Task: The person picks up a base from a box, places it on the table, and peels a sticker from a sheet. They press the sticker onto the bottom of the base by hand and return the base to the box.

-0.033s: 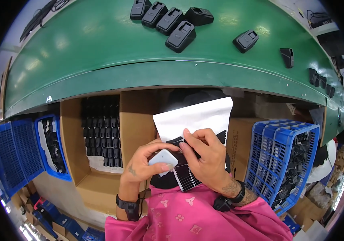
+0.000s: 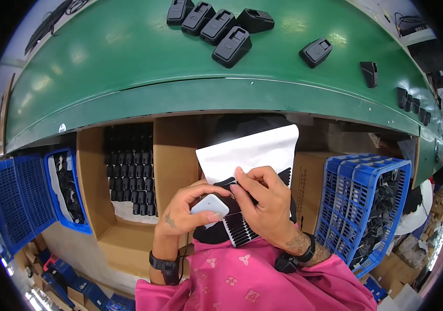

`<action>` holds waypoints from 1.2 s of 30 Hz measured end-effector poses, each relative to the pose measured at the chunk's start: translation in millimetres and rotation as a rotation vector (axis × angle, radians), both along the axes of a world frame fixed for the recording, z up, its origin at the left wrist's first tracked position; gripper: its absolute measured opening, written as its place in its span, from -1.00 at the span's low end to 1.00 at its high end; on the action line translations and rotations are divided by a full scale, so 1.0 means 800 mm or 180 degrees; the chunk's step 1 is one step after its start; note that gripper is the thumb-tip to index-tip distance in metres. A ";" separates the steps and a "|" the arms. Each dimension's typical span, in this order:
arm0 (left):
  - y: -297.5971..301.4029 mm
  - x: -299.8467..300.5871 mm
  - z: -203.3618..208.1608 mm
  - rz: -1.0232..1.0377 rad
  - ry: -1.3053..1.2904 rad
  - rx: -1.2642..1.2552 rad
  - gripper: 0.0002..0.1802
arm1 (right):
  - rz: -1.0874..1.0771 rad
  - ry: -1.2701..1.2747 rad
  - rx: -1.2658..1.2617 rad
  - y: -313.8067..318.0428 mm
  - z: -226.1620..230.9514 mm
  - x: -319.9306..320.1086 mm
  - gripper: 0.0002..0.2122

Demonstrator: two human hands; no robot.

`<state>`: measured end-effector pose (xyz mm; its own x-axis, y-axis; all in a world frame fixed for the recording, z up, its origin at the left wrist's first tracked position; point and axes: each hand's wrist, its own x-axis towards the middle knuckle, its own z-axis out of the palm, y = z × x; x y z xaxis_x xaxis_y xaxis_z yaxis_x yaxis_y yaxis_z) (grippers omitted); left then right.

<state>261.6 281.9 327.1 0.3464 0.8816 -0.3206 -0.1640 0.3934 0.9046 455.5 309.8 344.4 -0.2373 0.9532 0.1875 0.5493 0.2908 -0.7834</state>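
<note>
My left hand (image 2: 180, 207) is closed around a pale, rounded-corner block (image 2: 210, 209), its smooth flat face turned up and the thumb lying across its lower edge. Close beside it, my right hand (image 2: 263, 202) has thumb and forefinger pinched together. Whatever lies between those fingertips is hidden or too small to tell. Beneath both hands, a white sheet (image 2: 252, 147) with rows of black strip-shaped pieces (image 2: 239, 231) rests over my lap, its upper part bare white. Part of the sheet is hidden by the hands.
Several black docks (image 2: 231, 46) stand on the green table (image 2: 128, 67). Left of my lap, an open cardboard box (image 2: 128, 241) holds rows of black parts. A blue crate (image 2: 343, 207) with black parts stands right; another blue crate (image 2: 66, 225) is far left.
</note>
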 end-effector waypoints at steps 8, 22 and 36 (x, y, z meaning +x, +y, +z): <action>-0.005 -0.002 -0.001 -0.0060 -0.0005 -0.0205 -0.51 | 0.0046 0.0309 -0.0104 0.002 -0.001 -0.006 -0.90; -0.040 0.047 0.060 0.1429 0.0147 -0.0117 -0.47 | 0.0123 0.3219 -0.2967 -0.001 0.052 0.024 -0.94; -0.010 0.082 0.077 0.0429 0.0153 0.0515 -0.53 | 0.0137 0.3225 -0.2954 -0.001 0.084 0.043 -0.92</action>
